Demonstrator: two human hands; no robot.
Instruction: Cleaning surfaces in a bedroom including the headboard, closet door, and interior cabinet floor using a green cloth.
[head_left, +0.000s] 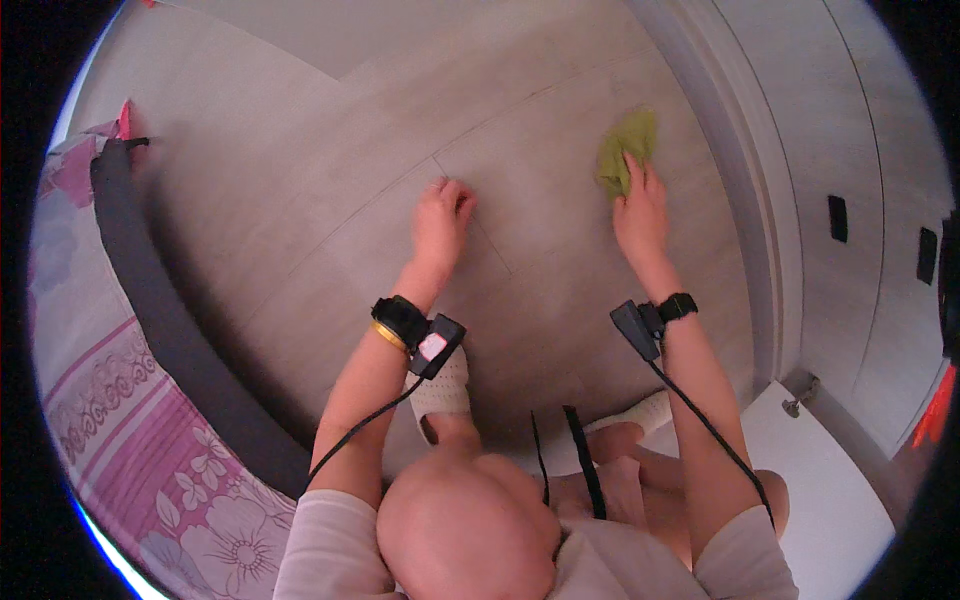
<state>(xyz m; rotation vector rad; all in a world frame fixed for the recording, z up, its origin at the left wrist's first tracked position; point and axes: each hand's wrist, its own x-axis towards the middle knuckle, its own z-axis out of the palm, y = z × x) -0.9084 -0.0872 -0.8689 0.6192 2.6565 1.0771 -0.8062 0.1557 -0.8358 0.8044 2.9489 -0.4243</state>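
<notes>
My right hand (642, 206) presses a crumpled green cloth (630, 146) on the wood-look floor (360, 150), at the right of the view near the base of a cabinet. The cloth spreads beyond the fingertips. To the left, my left hand (446, 210) is down at the floor with its fingers curled inward; whether anything lies within them cannot be told. Both wrists wear black straps with small black devices and cables, and a gold bangle (390, 337) circles the left forearm.
At the left stands a bed with a dark frame (180, 292) and a pink floral cover (217, 517). Grey cabinet doors (817, 150) with black handles line the right, above a pale base ledge. A white door panel (810, 480) stands out at lower right, near my slippered feet.
</notes>
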